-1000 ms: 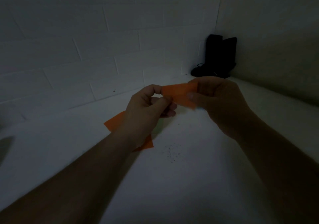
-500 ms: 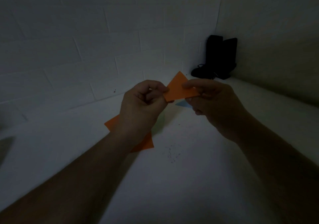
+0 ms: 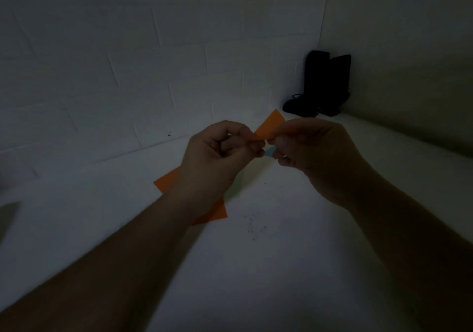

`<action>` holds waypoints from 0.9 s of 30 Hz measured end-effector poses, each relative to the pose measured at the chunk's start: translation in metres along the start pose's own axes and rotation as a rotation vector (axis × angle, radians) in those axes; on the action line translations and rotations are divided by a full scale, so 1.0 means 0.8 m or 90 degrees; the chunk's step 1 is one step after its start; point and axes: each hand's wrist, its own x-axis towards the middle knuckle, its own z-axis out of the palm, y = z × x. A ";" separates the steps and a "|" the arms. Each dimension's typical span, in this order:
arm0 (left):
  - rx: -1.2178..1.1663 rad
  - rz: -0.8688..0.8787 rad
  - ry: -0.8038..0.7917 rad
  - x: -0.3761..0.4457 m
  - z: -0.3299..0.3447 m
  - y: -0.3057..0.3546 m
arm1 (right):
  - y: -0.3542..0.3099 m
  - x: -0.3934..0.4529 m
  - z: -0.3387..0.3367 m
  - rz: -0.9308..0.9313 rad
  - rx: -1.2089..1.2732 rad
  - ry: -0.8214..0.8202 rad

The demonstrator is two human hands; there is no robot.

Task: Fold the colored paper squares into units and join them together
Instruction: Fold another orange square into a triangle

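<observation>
Since half second ago, our hands drew closer, orange piece (image 3: pixel 270 128) now mostly hidden between them, corner poking up far side. White table (image 3: pixel 294 267) under us; second orange sheet (image 3: pixel 166 182) flat on it beneath left wrist. We judge paper light, limp, crease-prone: take it at edges near fold. Left hand (image 3: pixel 217 157) curled, pinching piece's left end; right hand (image 3: pixel 312 150) curled, pinching right end. Blue scrap (image 3: pixel 270 151) just below fingers.

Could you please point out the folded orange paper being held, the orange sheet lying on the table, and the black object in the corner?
folded orange paper (image 3: pixel 270 126), head view, its raised upper corner.
orange sheet (image 3: pixel 167 182), head view, its exposed left part.
black object (image 3: pixel 325 86), head view, its upright middle.
</observation>
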 end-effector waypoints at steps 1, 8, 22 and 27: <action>-0.002 -0.004 0.001 0.000 0.000 0.000 | 0.000 0.000 0.001 0.007 -0.001 0.012; 0.026 -0.030 0.025 -0.001 0.001 -0.004 | 0.001 0.002 0.007 0.050 0.040 0.106; -0.190 -0.254 0.122 0.006 0.011 0.001 | -0.002 0.000 0.010 0.034 0.022 0.105; -0.188 -0.283 0.097 0.005 0.010 0.003 | -0.002 0.000 0.011 0.048 -0.002 0.120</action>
